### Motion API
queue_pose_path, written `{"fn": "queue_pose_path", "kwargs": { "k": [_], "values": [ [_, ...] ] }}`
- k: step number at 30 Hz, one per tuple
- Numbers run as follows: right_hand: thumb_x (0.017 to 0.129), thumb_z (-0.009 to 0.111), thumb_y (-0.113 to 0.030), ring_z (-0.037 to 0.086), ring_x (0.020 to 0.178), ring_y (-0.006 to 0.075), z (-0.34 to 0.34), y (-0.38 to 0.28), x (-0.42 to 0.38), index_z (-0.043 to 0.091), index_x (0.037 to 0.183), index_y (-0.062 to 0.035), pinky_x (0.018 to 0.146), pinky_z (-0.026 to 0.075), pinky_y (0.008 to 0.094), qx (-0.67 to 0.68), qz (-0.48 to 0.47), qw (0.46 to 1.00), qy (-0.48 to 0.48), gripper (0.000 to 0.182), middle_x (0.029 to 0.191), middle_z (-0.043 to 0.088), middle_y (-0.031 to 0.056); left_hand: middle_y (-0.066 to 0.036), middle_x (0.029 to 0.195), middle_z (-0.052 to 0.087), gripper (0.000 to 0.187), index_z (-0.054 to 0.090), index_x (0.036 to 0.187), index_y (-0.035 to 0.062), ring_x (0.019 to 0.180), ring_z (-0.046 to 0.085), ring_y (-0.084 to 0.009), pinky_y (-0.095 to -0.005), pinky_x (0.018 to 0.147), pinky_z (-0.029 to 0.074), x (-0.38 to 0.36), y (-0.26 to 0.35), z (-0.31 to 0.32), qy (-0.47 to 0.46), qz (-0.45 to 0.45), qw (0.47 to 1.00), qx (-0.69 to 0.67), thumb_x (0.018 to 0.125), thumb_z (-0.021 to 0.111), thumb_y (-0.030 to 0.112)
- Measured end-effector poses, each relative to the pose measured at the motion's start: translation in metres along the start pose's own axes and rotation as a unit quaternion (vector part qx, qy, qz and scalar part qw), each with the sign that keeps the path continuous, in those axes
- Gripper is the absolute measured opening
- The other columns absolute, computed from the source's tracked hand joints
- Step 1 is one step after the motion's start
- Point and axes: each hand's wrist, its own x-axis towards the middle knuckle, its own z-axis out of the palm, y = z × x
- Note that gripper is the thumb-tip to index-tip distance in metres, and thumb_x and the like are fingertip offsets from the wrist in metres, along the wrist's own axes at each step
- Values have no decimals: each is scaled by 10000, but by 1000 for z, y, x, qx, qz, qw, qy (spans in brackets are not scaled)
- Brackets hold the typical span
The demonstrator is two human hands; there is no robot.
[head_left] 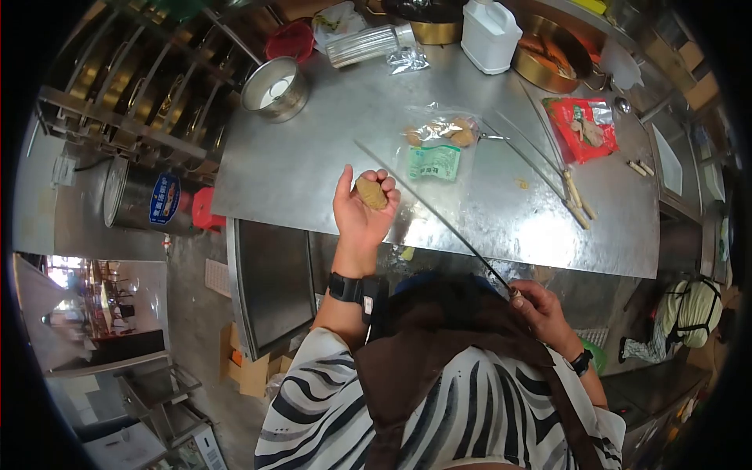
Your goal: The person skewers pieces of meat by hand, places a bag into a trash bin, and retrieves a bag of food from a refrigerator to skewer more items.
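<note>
My left hand (366, 215) is palm up over the table's front edge, its fingers curled round a tan-brown, ridged food lump (370, 193). In my right hand (543, 313), low and close to my apron, is the handle end of a long metal skewer (446, 225). The skewer slants up and left across the table, its tip beyond my left fingers. Behind it lies a clear plastic bag (462, 184) with a green label (433, 163) and several similar brown lumps (462, 132) inside.
More long skewers with wooden handles (576, 196) lie on the steel table (313, 157), near a red food packet (583, 129). Along the back stand a metal pot (274, 90), a glass jar (364, 47), a white jug (489, 35) and a brass pan (552, 70). A person (681, 317) is at far right.
</note>
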Motion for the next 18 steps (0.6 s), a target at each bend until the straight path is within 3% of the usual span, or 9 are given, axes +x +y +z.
{"fn": "queue_pose_path", "kwargs": {
  "k": [2, 6, 9, 12, 14, 18],
  "values": [
    [871, 560, -189, 536, 779, 105, 0, 1, -1, 568, 1056, -20, 707, 437, 248, -29, -11, 999, 10, 250, 866, 600, 45, -58, 729, 508, 319, 499, 822, 54, 631, 465, -159, -260, 567, 397, 15, 6, -10, -71, -35, 996, -45, 871, 496, 370],
    [862, 565, -186, 550, 812, 132, -5, 16, -11, 579, 1026, -5, 738, 437, 267, -65, 5, 998, 4, 244, 882, 611, 85, -44, 712, 492, 325, 483, 803, 68, 610, 441, -152, -256, 549, 378, 24, 3, -7, -57, -29, 997, -47, 862, 505, 387],
    [859, 569, -184, 551, 789, 131, -9, 16, -14, 585, 1004, -1, 719, 440, 267, -84, -7, 996, 20, 234, 857, 609, 97, -32, 701, 480, 341, 473, 805, 78, 605, 434, -152, -256, 548, 374, 38, 4, -14, -113, -73, 986, -94, 886, 467, 409],
    [856, 575, -182, 548, 767, 125, -10, 23, -19, 585, 984, 4, 702, 442, 267, -96, -17, 994, 47, 227, 832, 604, 93, -31, 721, 480, 375, 474, 829, 80, 619, 435, -158, -269, 576, 385, 41, 1, -12, -79, -32, 995, -56, 905, 419, 443],
    [854, 579, -181, 545, 758, 119, -13, 28, -20, 586, 971, 7, 692, 442, 266, -99, -20, 993, 56, 222, 818, 601, 85, -37, 755, 482, 388, 478, 833, 82, 695, 459, -163, -292, 653, 396, 40, -2, -6, -82, 52, 993, 64, 927, 368, 442],
    [843, 597, -149, 523, 761, 91, -11, 45, -22, 567, 987, -17, 681, 438, 256, 7, 35, 996, 80, 197, 823, 582, 33, -51, 832, 506, 352, 492, 835, 79, 843, 492, -187, -330, 796, 402, 38, -8, 3, -114, 70, 990, 51, 940, 361, 387]
  ]
}}
